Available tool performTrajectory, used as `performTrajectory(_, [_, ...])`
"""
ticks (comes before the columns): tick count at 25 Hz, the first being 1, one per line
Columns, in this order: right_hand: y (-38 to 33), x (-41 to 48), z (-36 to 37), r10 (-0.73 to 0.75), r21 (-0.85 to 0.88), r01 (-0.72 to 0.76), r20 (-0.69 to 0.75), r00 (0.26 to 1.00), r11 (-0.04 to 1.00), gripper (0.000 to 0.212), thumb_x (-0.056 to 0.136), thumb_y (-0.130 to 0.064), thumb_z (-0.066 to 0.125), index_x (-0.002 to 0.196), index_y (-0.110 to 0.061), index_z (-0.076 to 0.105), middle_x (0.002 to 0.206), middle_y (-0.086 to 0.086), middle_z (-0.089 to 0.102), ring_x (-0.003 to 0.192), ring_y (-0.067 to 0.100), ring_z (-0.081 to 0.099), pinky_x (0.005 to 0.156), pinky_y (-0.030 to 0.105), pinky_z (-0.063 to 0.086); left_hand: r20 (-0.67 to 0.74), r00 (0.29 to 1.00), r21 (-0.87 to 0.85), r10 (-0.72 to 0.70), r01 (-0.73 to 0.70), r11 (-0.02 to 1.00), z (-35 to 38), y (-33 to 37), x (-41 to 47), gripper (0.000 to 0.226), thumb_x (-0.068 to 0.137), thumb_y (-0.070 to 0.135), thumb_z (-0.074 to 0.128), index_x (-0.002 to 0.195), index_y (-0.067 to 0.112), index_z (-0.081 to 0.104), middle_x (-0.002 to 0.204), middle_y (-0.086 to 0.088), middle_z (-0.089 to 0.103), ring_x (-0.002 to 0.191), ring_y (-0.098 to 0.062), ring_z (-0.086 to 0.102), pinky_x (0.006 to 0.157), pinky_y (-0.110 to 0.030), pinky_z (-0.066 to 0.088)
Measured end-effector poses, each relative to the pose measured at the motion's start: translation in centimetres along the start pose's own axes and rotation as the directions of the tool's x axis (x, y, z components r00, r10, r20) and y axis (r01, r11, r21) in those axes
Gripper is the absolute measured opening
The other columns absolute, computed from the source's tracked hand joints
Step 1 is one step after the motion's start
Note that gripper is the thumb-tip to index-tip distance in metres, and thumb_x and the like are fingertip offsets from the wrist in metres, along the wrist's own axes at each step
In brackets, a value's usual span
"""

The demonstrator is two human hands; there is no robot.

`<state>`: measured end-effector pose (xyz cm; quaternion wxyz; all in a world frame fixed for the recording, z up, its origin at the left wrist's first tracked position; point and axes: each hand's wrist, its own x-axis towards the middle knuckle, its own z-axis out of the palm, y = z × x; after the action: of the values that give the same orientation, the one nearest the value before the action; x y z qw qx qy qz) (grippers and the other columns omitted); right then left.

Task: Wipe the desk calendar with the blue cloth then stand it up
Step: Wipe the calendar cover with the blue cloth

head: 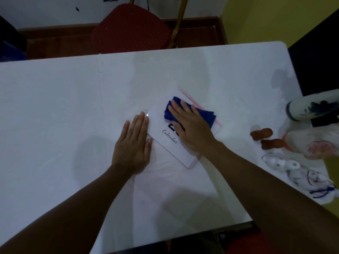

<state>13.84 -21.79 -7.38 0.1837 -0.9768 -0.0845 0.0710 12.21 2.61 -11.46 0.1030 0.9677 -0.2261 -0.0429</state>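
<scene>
Two bare forearms enter from the near edge over the white desk. Left hand lies flat, palm down, fingers straight and together, grip released, nothing held; its fingertips and thumb side touch the left edge of the white flat-lying desk calendar. Calendar is rotated approx. diagonal to the desk edge, cover up, script word "Calendar" readable, pink edge strip showing along its far-right side. It is lying down, not standing.

Right hand is palm down on the calendar, fingers spread and pressing the dark blue folded cloth onto the calendar's far half. Grip not clenched, open palm pinning the cloth; cloth sticks out past the fingertips and to the right of the hand.

At the right desk edge, well apart from the calendar: two small brown rounded lumps, clear crumpled plastic w/ white and blue bits, and a white ceramic piece w/ blue pattern, partly cut off by the frame.

Beyond the far desk edge: red padded chair w/ gold metal frame, on a brown floor.
</scene>
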Motion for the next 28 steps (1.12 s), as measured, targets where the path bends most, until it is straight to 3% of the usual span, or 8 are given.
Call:
performTrajectory(2, [-1.0, -0.9, 1.0, 0.002, 0.011, -0.002, -0.018, 1.0, 1.0, 0.053, 0.108, -0.027, 0.044, 0.16, -0.016, 0.038, 0.168, 0.001, 0.033, 0.158, 0.025, 0.025, 0.129, 0.049, 0.02, 0.007, 1.0, -0.007, -0.006, 0.006, 1.0, 0.0, 0.0, 0.0, 0.068, 0.112, 0.041, 0.021, 0.171, 0.009, 0.014, 0.181, -0.009, 0.011, 0.169, -0.021, 0.008, 0.137, -0.048, 0.017])
performTrajectory(5, [-1.3, -7.8, 1.7, -0.158, 0.035, 0.157, 0.013, 0.987, 0.987, 0.052, 0.107, -0.028, 0.046, 0.158, -0.017, 0.042, 0.167, -0.002, 0.036, 0.158, 0.02, 0.024, 0.129, 0.045, 0.02, 0.001, 1.0, -0.011, 0.001, -0.001, 1.0, 0.0, 0.0, -0.1, 0.068, 0.112, 0.041, 0.021, 0.171, 0.009, 0.013, 0.181, -0.01, 0.011, 0.169, -0.021, 0.008, 0.137, -0.048, 0.017])
performTrajectory(9, [2.1, -10.9, 0.0, -0.328, 0.067, 0.325, 0.032, 0.944, 0.943, 0.048, 0.1, -0.021, 0.058, 0.147, -0.014, 0.058, 0.158, 0.001, 0.049, 0.153, 0.021, 0.038, 0.127, 0.047, 0.027, -0.017, 1.0, -0.005, 0.001, -0.001, 1.0, 0.0, 0.0, 0.0, 0.068, 0.112, 0.04, 0.025, 0.171, 0.009, 0.012, 0.181, -0.01, 0.011, 0.169, -0.021, 0.008, 0.137, -0.047, 0.017])
performTrajectory(12, [1.3, -6.4, -0.6, -0.264, 0.062, 0.264, -0.006, 0.964, 0.962, 0.046, 0.099, -0.016, 0.06, 0.144, -0.011, 0.061, 0.155, 0.004, 0.054, 0.149, 0.025, 0.044, 0.125, 0.05, 0.031, -0.015, 1.0, -0.004, 0.004, -0.005, 1.0, 0.1, -0.1, 0.0, 0.068, 0.111, 0.04, 0.025, 0.171, 0.009, 0.013, 0.181, -0.01, 0.011, 0.169, -0.021, 0.008, 0.137, -0.048, 0.017])
performTrajectory(18, [-2.1, 0.2, 0.3, -0.079, 0.048, 0.081, -0.029, 0.996, 0.996, 0.05, 0.108, -0.025, 0.049, 0.156, -0.014, 0.045, 0.165, 0.002, 0.04, 0.156, 0.024, 0.03, 0.127, 0.049, 0.022, -0.002, 1.0, -0.012, -0.01, 0.01, 1.0, 0.3, -0.1, 0.0, 0.067, 0.112, 0.042, 0.023, 0.171, 0.011, 0.013, 0.181, -0.007, 0.01, 0.169, -0.019, 0.007, 0.137, -0.047, 0.017])
performTrajectory(24, [0.0, -6.9, 0.4, -0.394, 0.11, 0.385, 0.074, 0.916, 0.916, 0.052, 0.103, -0.022, 0.053, 0.154, -0.015, 0.049, 0.164, 0.001, 0.042, 0.157, 0.02, 0.029, 0.13, 0.043, 0.018, -0.008, 1.0, -0.008, -0.01, 0.01, 1.0, 0.3, -0.1, -0.1, 0.068, 0.112, 0.042, 0.021, 0.171, 0.011, 0.01, 0.181, -0.008, 0.008, 0.17, -0.019, 0.005, 0.137, -0.046, 0.015])
performTrajectory(28, [-0.6, -1.5, -0.2, -0.354, 0.06, 0.35, 0.069, 0.933, 0.935, 0.052, 0.104, -0.02, 0.054, 0.155, -0.016, 0.047, 0.165, 0.001, 0.04, 0.156, 0.02, 0.03, 0.129, 0.044, 0.021, -0.005, 1.0, -0.009, -0.012, 0.012, 1.0, 0.3, 0.0, 0.0, 0.067, 0.112, 0.042, 0.022, 0.171, 0.011, 0.013, 0.181, -0.008, 0.01, 0.169, -0.019, 0.007, 0.136, -0.047, 0.019])
